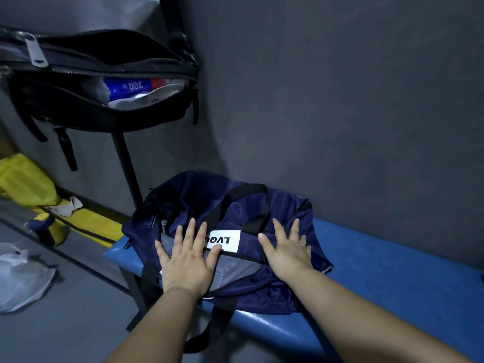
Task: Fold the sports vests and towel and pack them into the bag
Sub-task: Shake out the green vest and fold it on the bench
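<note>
Both forearms bare up to the near edge; left hand [187, 265] and right hand [286, 254] bare, nails short.

Reaching forward and down with both bare forearms [157, 323]. Pressing left hand [187, 265] flat, palm down, fingers straight and spread, thumb out to the right. Laying right hand [286, 251] flat likewise, fingers splayed, thumb pointing left. Set side by side, not touching, gripping nothing.
</note>
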`<move>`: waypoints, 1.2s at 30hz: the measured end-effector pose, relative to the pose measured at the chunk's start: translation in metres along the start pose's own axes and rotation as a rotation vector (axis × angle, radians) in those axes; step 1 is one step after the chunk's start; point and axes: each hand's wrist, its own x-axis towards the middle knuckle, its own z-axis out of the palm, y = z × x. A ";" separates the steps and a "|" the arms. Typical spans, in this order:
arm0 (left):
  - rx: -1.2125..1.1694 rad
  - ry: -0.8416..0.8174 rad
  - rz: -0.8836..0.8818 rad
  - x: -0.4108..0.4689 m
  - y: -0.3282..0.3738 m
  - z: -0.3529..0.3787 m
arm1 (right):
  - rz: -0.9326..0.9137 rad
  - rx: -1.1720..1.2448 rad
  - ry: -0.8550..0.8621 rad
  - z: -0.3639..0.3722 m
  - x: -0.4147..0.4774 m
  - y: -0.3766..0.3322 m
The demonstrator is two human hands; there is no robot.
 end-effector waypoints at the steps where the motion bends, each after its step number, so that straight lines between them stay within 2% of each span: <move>1: 0.002 0.005 -0.003 0.002 -0.003 0.000 | -0.001 -0.005 0.001 0.002 0.001 -0.003; 19: 0.010 0.067 -0.006 0.030 -0.034 0.000 | 0.010 -0.058 -0.020 0.016 0.016 -0.041; 36: 0.007 0.090 -0.007 0.033 -0.036 0.002 | 0.022 -0.112 -0.021 0.019 0.019 -0.046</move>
